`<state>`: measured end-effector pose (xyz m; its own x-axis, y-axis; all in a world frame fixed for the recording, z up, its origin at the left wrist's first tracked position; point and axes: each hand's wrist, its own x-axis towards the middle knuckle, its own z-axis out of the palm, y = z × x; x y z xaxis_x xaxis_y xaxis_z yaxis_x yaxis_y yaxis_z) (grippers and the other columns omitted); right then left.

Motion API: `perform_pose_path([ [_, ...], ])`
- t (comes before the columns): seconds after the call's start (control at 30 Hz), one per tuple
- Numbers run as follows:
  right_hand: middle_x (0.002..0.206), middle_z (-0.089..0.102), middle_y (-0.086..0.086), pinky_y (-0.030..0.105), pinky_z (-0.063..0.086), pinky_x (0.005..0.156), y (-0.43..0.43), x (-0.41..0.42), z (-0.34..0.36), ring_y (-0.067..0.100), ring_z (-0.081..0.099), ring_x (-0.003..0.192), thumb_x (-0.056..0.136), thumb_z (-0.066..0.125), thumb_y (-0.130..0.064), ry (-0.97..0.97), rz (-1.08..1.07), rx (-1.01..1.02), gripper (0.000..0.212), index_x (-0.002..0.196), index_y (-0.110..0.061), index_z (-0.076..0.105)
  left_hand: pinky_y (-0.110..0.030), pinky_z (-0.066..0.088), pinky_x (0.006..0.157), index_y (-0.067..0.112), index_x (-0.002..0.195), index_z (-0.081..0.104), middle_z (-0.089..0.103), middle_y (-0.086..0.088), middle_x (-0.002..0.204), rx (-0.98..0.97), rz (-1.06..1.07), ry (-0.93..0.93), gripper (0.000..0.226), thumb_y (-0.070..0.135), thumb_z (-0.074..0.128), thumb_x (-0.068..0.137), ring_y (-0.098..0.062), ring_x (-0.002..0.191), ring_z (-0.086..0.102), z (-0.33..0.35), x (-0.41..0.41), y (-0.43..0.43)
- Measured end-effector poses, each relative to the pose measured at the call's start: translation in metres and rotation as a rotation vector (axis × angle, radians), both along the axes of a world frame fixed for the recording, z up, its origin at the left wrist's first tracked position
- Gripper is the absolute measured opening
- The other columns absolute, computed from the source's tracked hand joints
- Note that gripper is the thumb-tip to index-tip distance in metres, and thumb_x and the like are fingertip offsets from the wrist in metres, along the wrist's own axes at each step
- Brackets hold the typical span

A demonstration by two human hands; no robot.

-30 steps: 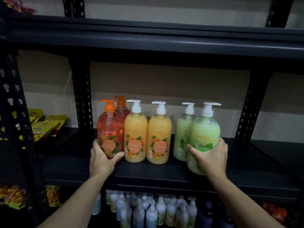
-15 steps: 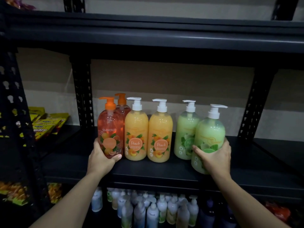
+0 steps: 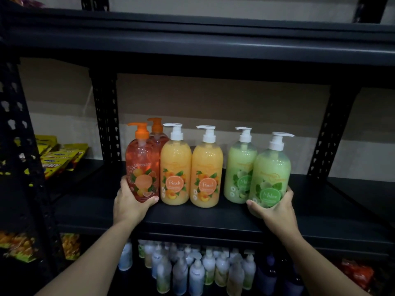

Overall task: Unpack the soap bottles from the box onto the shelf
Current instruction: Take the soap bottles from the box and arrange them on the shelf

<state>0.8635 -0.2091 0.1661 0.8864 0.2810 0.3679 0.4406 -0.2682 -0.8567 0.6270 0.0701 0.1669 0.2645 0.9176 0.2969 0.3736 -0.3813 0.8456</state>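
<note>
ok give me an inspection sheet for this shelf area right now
surface: black shelf, bottles upright on it.
job's things: front orange bottle with a second orange bottle behind it; left peach bottle; right peach bottle; rear melon bottle; front melon bottle, its base hidden by the hand.
clutter: yellow packets on the neighbouring shelf to the left.
hands: left hand grips the front orange bottle low down; right hand grips the front melon bottle low down.
cables: nothing seen.
surroundings: lower bottles on the level below; pale wall behind.
</note>
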Motion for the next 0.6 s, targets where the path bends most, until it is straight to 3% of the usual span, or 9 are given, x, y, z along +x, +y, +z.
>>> perform_pose_path([
  [0.13,0.122,0.057,0.0,0.035,0.047,0.091,-0.0041,0.0076,-0.0008,0.021,0.057,0.111,0.06,0.093,-0.041,0.068,0.02,-0.017,0.102,0.139,-0.017,0.034,-0.046,0.044,0.102,0.027,0.146,0.025,0.054,-0.008,0.135,-0.042,-0.025,0.008,0.109,0.034,0.091,0.06,-0.033,0.125,0.049,-0.0004,-0.0007,0.0036],
  [0.3,0.12,0.058,0.0,0.042,0.053,0.094,-0.0065,0.0094,-0.0009,0.019,0.06,0.109,0.042,0.09,-0.062,0.047,0.004,-0.023,0.105,0.128,-0.023,0.045,-0.048,0.042,0.104,0.028,0.147,0.021,0.053,-0.009,0.136,-0.069,-0.046,0.015,0.108,0.031,0.089,0.064,-0.034,0.127,0.047,0.0,-0.0008,0.0067],
  [0.43,0.115,0.062,-0.003,0.037,0.051,0.09,-0.0075,0.0099,-0.0007,0.018,0.06,0.106,0.052,0.094,-0.046,0.054,0.018,-0.03,0.092,0.128,-0.023,0.047,-0.045,0.042,0.104,0.03,0.148,0.018,0.052,-0.008,0.137,-0.106,-0.071,0.025,0.107,0.03,0.088,0.067,-0.033,0.127,0.047,0.0013,-0.0011,0.0086],
  [0.6,0.115,0.058,-0.006,0.034,0.047,0.091,-0.0059,0.0095,0.0005,0.019,0.058,0.109,0.058,0.093,-0.042,0.066,0.03,-0.04,0.1,0.14,-0.02,0.04,-0.043,0.04,0.104,0.031,0.149,0.015,0.05,-0.008,0.139,-0.14,-0.102,0.028,0.107,0.027,0.086,0.07,-0.033,0.127,0.047,0.0046,-0.0015,0.0095],
])
